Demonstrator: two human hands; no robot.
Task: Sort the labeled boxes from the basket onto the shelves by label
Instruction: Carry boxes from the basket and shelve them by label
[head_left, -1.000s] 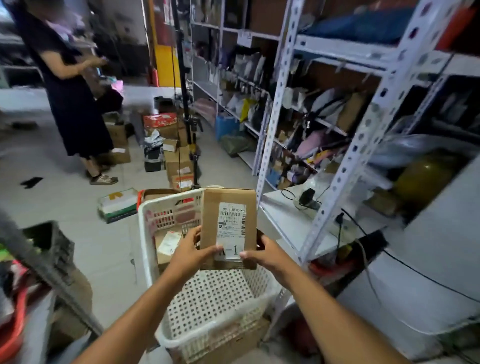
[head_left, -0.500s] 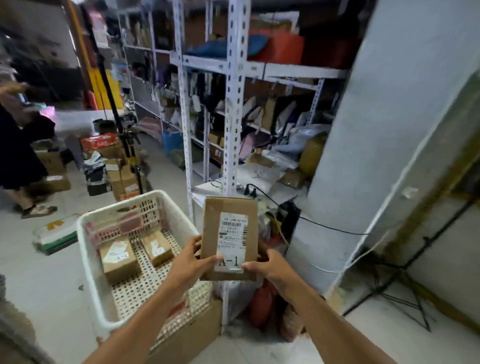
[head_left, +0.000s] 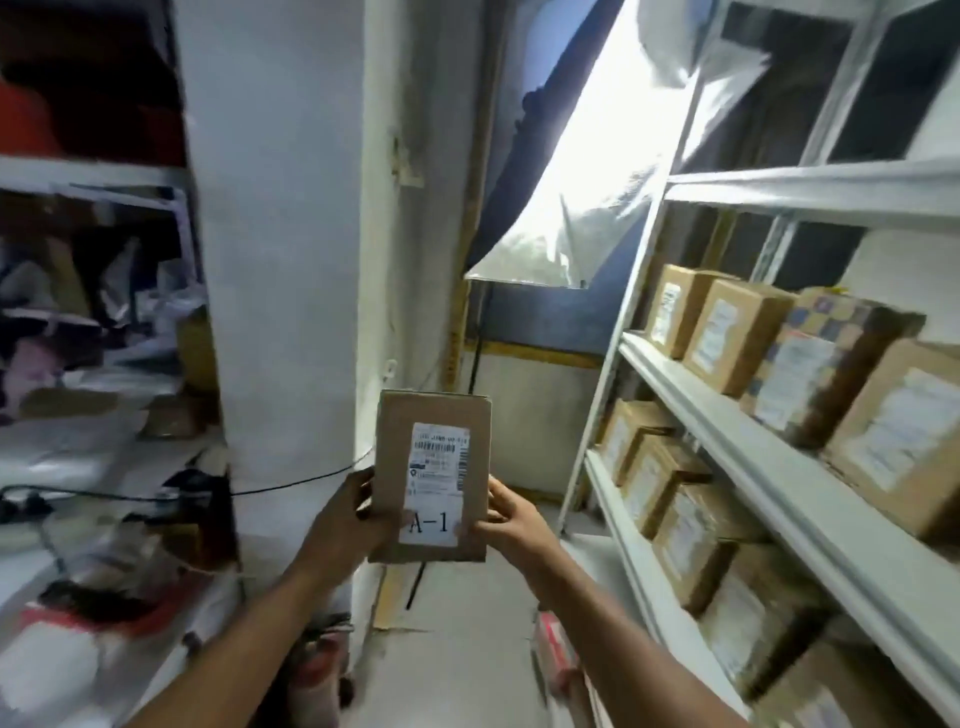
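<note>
Both hands (head_left: 358, 514) pinch the A-1 box (head_left: 432, 478) at its lower edges — looks light and stiff, shelves (head_left: 727, 431) at 3 o'clock.

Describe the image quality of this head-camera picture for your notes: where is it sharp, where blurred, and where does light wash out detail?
Head view: the held box is sharpest, its A-1 label readable; the boxes on the right shelf smear with motion blur, labels illegible; the backlit plastic sheet is blown out; the left shelf sits dim and blurred; wide-angle distortion tilts the uprights.
</note>
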